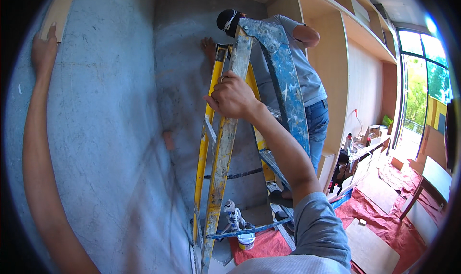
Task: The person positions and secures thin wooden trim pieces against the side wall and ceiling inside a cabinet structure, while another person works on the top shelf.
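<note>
Your left hand (pixel 44 50) presses flat on the wooden panel (pixel 60 9) held against the grey wall (pixel 105 144), not visibly fastened yet, while your right hand (pixel 233 96) grips the yellow ladder's (pixel 221 149) rail.

The stepladder (pixel 225 144) stands at my twelve o'clock against the concrete wall (pixel 110 144); a co-worker (pixel 297 81) is on its far side at one o'clock. A paint tub (pixel 246 241) sits on the floor between its legs, shelving (pixel 345 57) at two o'clock.
</note>
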### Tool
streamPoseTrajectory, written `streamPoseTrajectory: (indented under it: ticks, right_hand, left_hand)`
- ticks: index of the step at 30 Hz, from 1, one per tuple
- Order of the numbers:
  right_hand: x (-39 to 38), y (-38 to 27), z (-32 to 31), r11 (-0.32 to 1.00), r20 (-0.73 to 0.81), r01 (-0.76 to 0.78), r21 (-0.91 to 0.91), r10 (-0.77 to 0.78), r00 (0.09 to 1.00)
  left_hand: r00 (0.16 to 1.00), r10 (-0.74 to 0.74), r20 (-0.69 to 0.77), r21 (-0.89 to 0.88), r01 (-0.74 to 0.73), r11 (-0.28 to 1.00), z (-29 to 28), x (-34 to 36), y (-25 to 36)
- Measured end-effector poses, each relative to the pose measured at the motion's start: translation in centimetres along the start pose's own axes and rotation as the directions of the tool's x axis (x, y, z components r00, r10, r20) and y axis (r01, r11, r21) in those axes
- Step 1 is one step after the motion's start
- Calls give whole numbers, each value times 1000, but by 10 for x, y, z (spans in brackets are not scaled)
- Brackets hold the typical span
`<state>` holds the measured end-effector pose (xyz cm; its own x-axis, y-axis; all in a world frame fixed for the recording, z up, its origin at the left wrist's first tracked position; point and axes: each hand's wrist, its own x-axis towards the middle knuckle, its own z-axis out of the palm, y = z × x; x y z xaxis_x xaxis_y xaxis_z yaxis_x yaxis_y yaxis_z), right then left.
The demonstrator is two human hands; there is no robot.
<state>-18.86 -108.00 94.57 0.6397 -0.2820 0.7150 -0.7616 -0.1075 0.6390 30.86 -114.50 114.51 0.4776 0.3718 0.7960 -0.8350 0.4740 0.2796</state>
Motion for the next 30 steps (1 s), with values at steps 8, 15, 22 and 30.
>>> streamPoseTrajectory:
  ticks: [8,15,22,30]
  right_hand:
    - [0,-3,-3,999,11,-33,16,33,999]
    - [-1,-2,-3,999,43,-42,22,41,998]
    - [1,-4,-4,999,26,-37,32,36,999]
    - [-1,-1,2,999,-28,-32,10,32,999]
  left_hand:
    - [997,-25,74,-32,28,999,-14,-4,14]
    - [1000,4,30,-71,-2,997,-12,-9,17]
    - [1000,28,8,-80,-27,996,-14,-8,16]
    - [997,-32,71,-150,42,988,-17,-11,20]
